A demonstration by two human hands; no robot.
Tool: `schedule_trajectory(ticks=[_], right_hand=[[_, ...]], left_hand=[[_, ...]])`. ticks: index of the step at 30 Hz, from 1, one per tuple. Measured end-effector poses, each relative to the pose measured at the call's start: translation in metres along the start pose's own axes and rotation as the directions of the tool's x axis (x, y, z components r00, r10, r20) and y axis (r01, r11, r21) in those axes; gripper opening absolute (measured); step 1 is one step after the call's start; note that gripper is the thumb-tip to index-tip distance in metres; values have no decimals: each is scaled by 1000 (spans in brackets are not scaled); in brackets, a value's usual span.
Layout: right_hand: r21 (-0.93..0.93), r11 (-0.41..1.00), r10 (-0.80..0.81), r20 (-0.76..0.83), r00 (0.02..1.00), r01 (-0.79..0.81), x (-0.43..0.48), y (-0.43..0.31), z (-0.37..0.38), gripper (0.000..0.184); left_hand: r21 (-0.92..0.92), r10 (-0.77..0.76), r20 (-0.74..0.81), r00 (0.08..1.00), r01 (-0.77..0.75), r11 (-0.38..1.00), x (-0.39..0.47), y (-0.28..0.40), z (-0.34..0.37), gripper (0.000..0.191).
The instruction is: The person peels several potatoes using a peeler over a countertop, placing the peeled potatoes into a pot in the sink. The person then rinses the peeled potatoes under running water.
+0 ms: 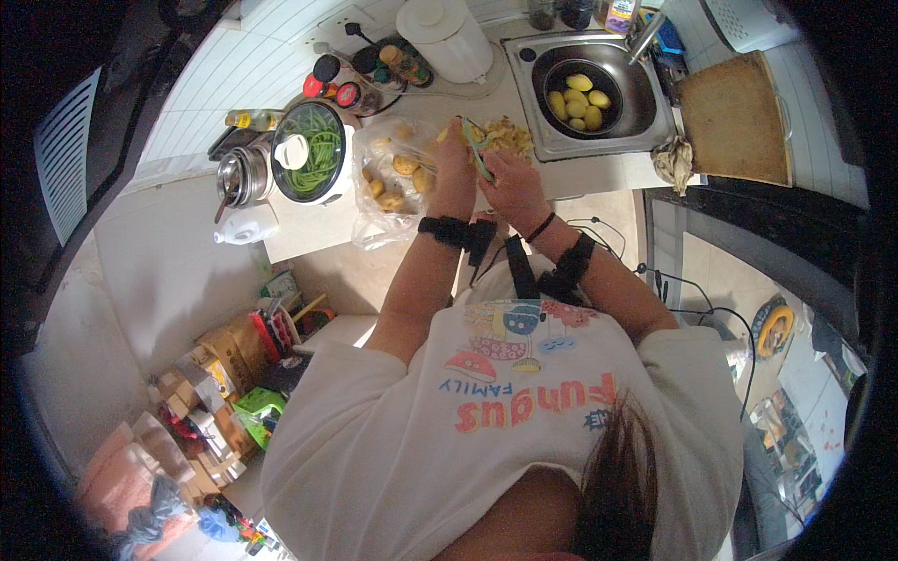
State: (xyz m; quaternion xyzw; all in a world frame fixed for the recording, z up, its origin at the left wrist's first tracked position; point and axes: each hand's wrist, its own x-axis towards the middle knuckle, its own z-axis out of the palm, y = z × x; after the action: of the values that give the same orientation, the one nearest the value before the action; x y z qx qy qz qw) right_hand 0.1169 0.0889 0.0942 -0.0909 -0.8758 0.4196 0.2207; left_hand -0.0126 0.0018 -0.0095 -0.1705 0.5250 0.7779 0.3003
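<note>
My left hand (454, 172) grips a partly peeled potato (478, 132) above the counter, and its fingers hide much of it. In my right hand (518, 188) is a peeler with a pale green handle (478, 156), its head against the potato. Potato peelings (511, 133) lie heaped on the counter just beyond my hands. To the left, a clear plastic bag (386, 151) holds several unpeeled potatoes (405, 165). Several peeled potatoes (577, 109) rest in a dark round bowl (617, 105) inside the steel sink (649, 126).
A glass-lidded pot (312, 151) with green beans stands left of the bag. Behind are seasoning jars (347, 95) and a white kettle (445, 42). A faucet (645, 38) overhangs the sink; a rag (673, 163) and a wooden board (736, 119) are at right. Cables (684, 280) run at lower right.
</note>
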Motion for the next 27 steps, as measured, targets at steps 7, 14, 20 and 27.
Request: schedule_trajectory(ticks=[7, 14, 20, 27], right_hand=[[32, 999, 7, 134, 991, -11, -12, 1, 4, 26], [66, 992, 105, -7, 994, -104, -3, 6, 1, 31], [-9, 993, 118, 184, 976, -119, -5, 3, 5, 28], [78, 983, 168, 6, 986, -168, -5, 3, 2, 27]], left_hand=[[309, 103, -274, 956, -13, 951, -30, 26, 27, 28], [380, 185, -85, 979, -140, 914, -43, 27, 30, 29], [-8, -77, 45, 996, 78, 997, -66, 36, 43, 41], [620, 236, -58, 970, -151, 770, -31, 16, 10, 37]])
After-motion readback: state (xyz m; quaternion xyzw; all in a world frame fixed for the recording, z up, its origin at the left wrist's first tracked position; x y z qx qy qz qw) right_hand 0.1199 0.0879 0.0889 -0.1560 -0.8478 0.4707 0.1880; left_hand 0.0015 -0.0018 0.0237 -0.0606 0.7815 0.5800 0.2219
